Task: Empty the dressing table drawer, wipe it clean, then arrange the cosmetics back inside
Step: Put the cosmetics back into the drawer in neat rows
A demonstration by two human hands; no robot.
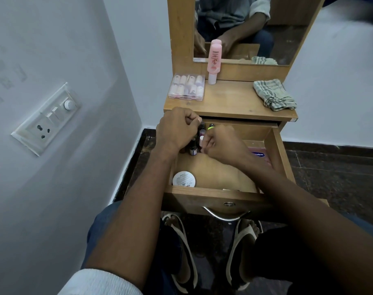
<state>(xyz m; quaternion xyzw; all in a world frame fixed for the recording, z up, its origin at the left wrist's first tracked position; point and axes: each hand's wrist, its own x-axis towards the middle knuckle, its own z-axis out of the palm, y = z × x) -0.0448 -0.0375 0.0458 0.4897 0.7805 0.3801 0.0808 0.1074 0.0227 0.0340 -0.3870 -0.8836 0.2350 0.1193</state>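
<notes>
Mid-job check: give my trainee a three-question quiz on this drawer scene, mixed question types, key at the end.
1. True or false: the folded checked cloth lies inside the open drawer.
2. Which item stands upright on the tabletop against the mirror frame? A) pink bottle B) round white tin C) clear nail-tip box
3. Fill in: the left hand and right hand are both over the small bottles at the drawer's back-____ corner.

Key: 1 false, it lies on the tabletop; 2 A; 3 left.
</notes>
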